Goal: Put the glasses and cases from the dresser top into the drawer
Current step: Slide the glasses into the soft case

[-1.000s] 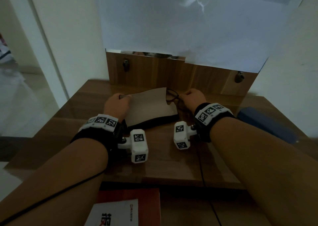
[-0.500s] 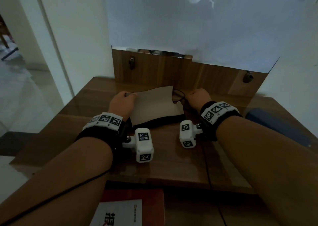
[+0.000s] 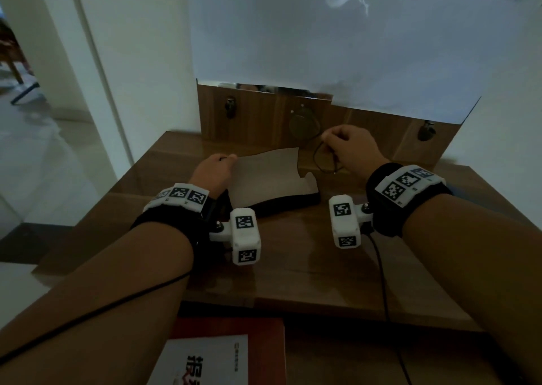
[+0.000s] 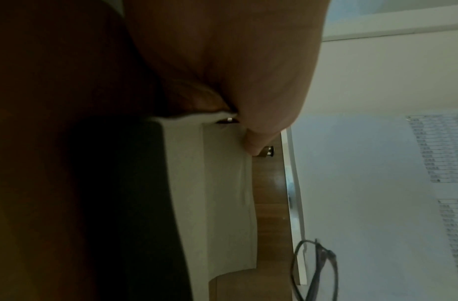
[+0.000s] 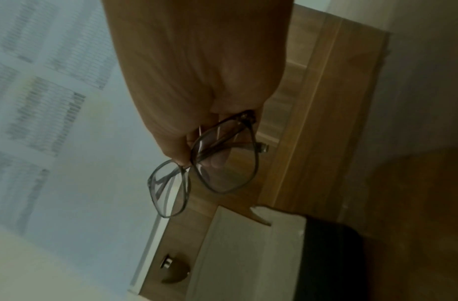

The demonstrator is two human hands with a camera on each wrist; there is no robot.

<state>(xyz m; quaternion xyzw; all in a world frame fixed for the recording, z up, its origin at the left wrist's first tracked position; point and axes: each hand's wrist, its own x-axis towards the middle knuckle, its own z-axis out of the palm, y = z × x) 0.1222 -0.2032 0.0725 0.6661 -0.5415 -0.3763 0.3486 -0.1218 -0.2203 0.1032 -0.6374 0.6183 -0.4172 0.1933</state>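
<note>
Glasses lifted clear of the open case

The right hand had raised the glasses from the case's right edge to just above and right of the case, fingers pinching the folded frame. The left hand still held the case's pale flap open by its left corner on the desk. They looked ready to go into the case, drawer step still ahead.

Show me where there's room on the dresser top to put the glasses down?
Bare wood lies between the open case and the dresser's front edge, under the wrists. It is crowded at the back: the left hand holds the case flap, and the right hand pinches the glasses beside the case.
</note>
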